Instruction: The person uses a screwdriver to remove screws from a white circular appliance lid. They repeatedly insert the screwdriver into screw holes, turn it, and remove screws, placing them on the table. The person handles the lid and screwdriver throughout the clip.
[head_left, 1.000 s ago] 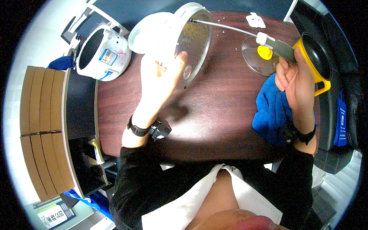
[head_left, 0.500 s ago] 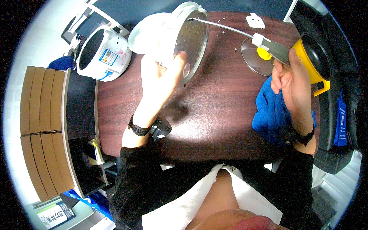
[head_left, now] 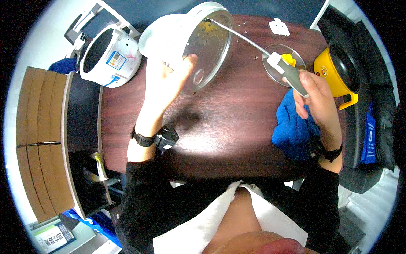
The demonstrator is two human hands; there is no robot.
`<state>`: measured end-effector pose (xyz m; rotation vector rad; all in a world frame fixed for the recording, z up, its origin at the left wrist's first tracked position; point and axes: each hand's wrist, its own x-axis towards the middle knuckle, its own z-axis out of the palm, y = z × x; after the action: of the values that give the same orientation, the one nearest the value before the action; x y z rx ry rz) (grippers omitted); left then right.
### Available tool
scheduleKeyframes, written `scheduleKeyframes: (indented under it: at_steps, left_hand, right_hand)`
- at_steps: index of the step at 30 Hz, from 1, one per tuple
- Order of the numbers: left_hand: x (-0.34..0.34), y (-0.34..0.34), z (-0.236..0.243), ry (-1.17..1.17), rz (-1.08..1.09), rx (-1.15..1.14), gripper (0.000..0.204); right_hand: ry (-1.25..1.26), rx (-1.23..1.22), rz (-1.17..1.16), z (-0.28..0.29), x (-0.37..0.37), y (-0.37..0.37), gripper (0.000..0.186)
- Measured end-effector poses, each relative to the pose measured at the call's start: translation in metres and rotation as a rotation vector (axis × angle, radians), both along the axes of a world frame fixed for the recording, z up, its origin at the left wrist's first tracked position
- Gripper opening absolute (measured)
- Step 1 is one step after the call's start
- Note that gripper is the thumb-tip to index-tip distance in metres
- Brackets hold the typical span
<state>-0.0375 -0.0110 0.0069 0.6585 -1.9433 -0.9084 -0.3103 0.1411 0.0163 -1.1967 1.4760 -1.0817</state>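
Observation:
My left hand (head_left: 169, 78) grips a round white lid (head_left: 214, 48), apparently an appliance lid, from its near side, thumb over the rim. The lid is tilted up, its dull metal inner face turned right, with yellowish spots near the top. My right hand (head_left: 318, 95) is closed around the grey handle of a screwdriver (head_left: 292, 76) with a white collar and long thin shaft. Its tip reaches the upper part of the lid's inner face; whether it sits in a screw cannot be made out. Behind the lid is a pale rounded part (head_left: 158, 36), overexposed.
Several small screws (head_left: 246, 31) and a white plastic plate (head_left: 279, 27) lie at the back of the table. A glass lid with a yellow knob (head_left: 289, 59), a blue cloth (head_left: 292, 127) and a yellow pot (head_left: 323, 70) are at right. A white appliance body (head_left: 120, 57) stands at left.
My right hand has shifted left and slightly down, bringing the screwdriver handle lower and steeper. Its tip stays at the lid, which my left hand still holds. The whole view has shifted slightly.

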Motion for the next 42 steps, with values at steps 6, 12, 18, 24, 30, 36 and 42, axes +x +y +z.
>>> scheduleKeyframes:
  at_steps: [6, 12, 18, 24, 30, 36, 42]
  left_hand:
    - [0.0, -0.007, -0.008, 0.077, -0.058, 0.09, 0.049]
    - [-0.001, -0.011, -0.015, 0.025, -0.049, 0.025, 0.043]
    - [0.003, -0.009, -0.015, -0.048, -0.053, 0.046, 0.046]
    - [0.007, -0.011, -0.011, -0.082, -0.086, 0.063, 0.05]
    - [0.005, -0.009, -0.015, -0.04, -0.098, 0.041, 0.053]
    - [0.004, -0.008, -0.012, -0.075, -0.072, 0.017, 0.055]
    - [0.004, -0.014, -0.019, -0.094, -0.044, 0.08, 0.054]
  right_hand:
    - [-0.043, 0.036, 0.001, -0.003, 0.013, 0.007, 0.039]
    - [0.01, 0.072, 0.015, -0.006, 0.023, 0.013, 0.036]
    - [0.006, 0.12, 0.044, -0.003, 0.026, 0.018, 0.033]
    - [0.094, 0.098, 0.093, -0.007, 0.022, 0.016, 0.035]
    - [0.3, 0.045, 0.063, -0.002, 0.031, 0.016, 0.021]
    - [0.696, -0.131, -0.014, 0.0, 0.028, 0.011, 0.033]
    - [0.912, -0.329, -0.132, 0.002, 0.025, 0.007, 0.038]
